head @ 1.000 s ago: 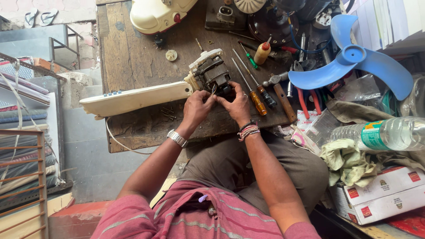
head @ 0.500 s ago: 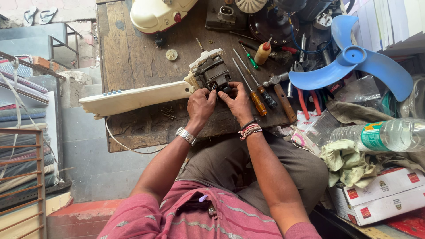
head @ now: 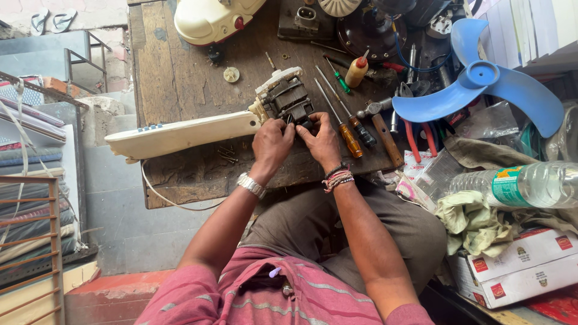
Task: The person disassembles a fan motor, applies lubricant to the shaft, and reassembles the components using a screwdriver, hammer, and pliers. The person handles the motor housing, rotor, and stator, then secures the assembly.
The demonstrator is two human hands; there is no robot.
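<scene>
Both hands barely shifted since the earlier frame, left hand [head: 272, 143] and right hand [head: 320, 139] with fingers grasping the dark motor block [head: 288, 99] at frame centre on the wooden counter [head: 174, 78], clear bottle with green label [head: 522, 185] at right, white cartons with red labels [head: 518, 265] lower right

Worn wooden workbench [head: 180, 78], grey concrete floor [head: 120, 235], daylight, metal railing [head: 36, 253].

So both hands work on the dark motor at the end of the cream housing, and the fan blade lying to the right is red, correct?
Not quite: the head view shows the fan blade is blue, not red. The rest holds: left hand and right hand work on the dark motor at the end of the cream housing.
</scene>
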